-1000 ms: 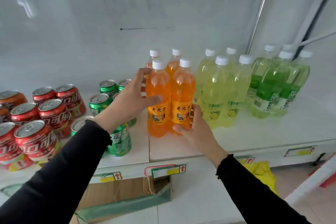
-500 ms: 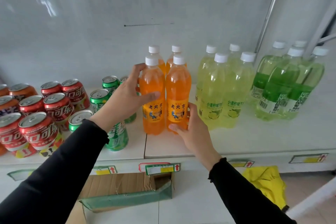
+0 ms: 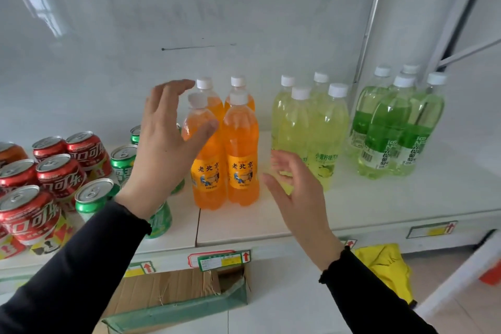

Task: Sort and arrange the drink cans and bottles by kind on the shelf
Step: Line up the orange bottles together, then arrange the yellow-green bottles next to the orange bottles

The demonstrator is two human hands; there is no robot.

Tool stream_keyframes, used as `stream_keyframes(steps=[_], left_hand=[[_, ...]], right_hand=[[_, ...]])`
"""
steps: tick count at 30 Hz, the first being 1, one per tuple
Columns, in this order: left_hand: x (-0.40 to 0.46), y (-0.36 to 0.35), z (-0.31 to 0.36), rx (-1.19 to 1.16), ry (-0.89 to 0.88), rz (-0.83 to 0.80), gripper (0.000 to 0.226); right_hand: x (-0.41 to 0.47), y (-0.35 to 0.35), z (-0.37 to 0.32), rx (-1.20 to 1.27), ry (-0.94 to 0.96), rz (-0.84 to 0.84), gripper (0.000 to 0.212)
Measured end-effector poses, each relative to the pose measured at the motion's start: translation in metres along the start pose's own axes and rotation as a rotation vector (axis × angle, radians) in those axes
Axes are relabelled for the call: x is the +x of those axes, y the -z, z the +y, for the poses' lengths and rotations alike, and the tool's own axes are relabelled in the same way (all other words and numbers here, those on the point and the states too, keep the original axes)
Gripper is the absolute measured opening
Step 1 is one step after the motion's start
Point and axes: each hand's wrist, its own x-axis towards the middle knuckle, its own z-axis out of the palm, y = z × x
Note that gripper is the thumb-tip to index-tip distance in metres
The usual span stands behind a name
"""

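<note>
Flanking four upright orange-soda bottles (image 3: 241, 149), left hand (image 3: 165, 149) and right hand (image 3: 295, 187), fingers spread, empty.

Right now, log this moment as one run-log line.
left hand: open, off bottles | right hand: open, empty | orange bottles: four upright, grouped on shelf | red cans, green cans: left

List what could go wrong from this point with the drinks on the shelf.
1. The left hand, open, hovers close to the front orange bottles; a careless sweep could tip these tall bottles into each other.
2. The left sleeve lies over the green cans and might drag one.
3. The red cans stand near the shelf edge and may fall.
</note>
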Motion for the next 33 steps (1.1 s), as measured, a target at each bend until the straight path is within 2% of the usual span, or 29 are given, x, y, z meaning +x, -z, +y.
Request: stream_keyframes(steps=[1, 3, 6, 8, 11, 14, 18, 22, 29, 33], left_hand=[[0.002, -0.001, 0.014, -0.036, -0.094, 0.050, 0.053], [0.007, -0.010, 0.042, -0.150, -0.190, 0.047, 0.043], [0.016, -0.039, 0.078, -0.311, -0.123, -0.100, 0.048], [0.023, -0.065, 0.089, -0.285, -0.065, -0.216, 0.062], [0.031, -0.099, 0.088, -0.250, 0.065, -0.339, 0.078], [0.031, -0.119, 0.078, -0.187, 0.123, -0.368, 0.080], [0.026, -0.128, 0.073, -0.113, 0.104, -0.369, 0.058], [0.029, -0.126, 0.075, -0.080, 0.088, -0.414, 0.054], [0.028, -0.126, 0.074, -0.069, 0.076, -0.415, 0.060], [0.020, -0.127, 0.077, -0.150, 0.069, -0.366, 0.083]], right_hand=[[-0.001, 0.011, 0.001, 0.021, 0.046, 0.092, 0.034], [0.002, 0.034, 0.009, 0.051, 0.101, 0.260, 0.029], [0.013, 0.065, 0.034, 0.040, 0.030, 0.413, 0.035], [0.023, 0.079, 0.053, 0.025, -0.091, 0.364, 0.051], [0.038, 0.088, 0.073, 0.079, -0.311, 0.110, 0.081], [0.043, 0.088, 0.086, 0.051, -0.372, -0.080, 0.093], [0.041, 0.084, 0.091, -0.019, -0.346, -0.161, 0.088], [0.038, 0.086, 0.090, -0.030, -0.334, -0.191, 0.082], [0.039, 0.089, 0.092, 0.027, -0.336, -0.235, 0.078], [0.035, 0.089, 0.089, 0.000, -0.333, -0.221, 0.081]])
